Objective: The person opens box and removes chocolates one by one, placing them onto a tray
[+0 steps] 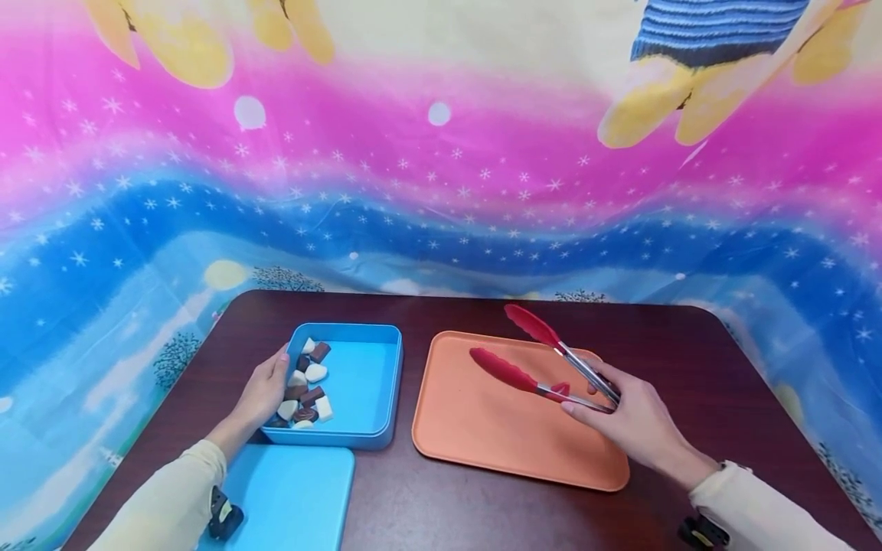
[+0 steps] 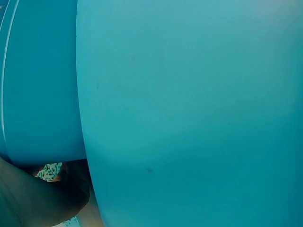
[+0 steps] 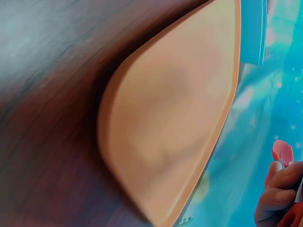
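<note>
My left hand [image 1: 264, 392] holds the left side of a light blue box [image 1: 365, 383], its thumb up at the rim. White, cream and dark brown pieces [image 1: 316, 373] that look like chocolates lie along the left part of the box. In the left wrist view the hand [image 2: 42, 201] shows beneath the box's wall [image 2: 42, 85]; some fingers are hidden. My right hand [image 1: 644, 421] grips red-tipped metal tongs [image 1: 506, 370] above an orange tray [image 1: 475, 440]. The tongs' two arms stand apart, with nothing between the red tips.
A flat blue lid [image 1: 296, 490] lies in front of the box, under my left forearm. Everything stands on a dark reddish-brown table [image 1: 406, 497]. Behind it hangs a colourful printed cloth [image 1: 441, 191].
</note>
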Motion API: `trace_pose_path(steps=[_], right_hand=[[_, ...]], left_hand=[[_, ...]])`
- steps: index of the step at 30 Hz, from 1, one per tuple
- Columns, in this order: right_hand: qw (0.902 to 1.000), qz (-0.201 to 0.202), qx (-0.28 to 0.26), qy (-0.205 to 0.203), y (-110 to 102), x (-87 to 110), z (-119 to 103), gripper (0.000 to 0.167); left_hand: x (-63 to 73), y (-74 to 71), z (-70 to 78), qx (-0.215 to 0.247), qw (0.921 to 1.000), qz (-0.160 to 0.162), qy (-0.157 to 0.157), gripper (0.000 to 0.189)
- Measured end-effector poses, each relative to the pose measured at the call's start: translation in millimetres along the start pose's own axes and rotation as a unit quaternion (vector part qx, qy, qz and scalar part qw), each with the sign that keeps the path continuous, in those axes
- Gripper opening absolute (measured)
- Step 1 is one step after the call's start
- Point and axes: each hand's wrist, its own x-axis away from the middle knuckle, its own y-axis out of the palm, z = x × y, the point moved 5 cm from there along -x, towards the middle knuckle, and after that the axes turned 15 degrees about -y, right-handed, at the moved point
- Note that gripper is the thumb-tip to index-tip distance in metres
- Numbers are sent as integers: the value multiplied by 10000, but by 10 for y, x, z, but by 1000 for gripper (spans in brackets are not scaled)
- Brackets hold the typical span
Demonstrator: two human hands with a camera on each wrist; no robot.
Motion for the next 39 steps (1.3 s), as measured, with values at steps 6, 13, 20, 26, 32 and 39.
trace_pose_path(steps=[6,13,20,26,32,39], right_hand=[[9997,-86,-120,-182,122,-53,-161,67],[9991,-255,-143,-301,270,-99,-277,74],[9974,-259,-454,-489,398,-198,-364,63],[9966,-204,-526,-608,470,-300,-468,66],[9960,-406,-412,-682,568,-386,-600,70],[9950,-561,-270,-776,655,-458,-742,58]], left_hand=[[-11,-3,-17,-39,9999,-4,-94,58],[-2,6,-27,-32,9997,14,-225,58],[12,-5,-30,-59,9997,-19,-236,60],[1,-20,-7,-76,9994,-4,-349,60],[-18,-35,-17,-60,9993,22,-372,60],[-56,-25,-34,-205,9984,-4,-519,64]])
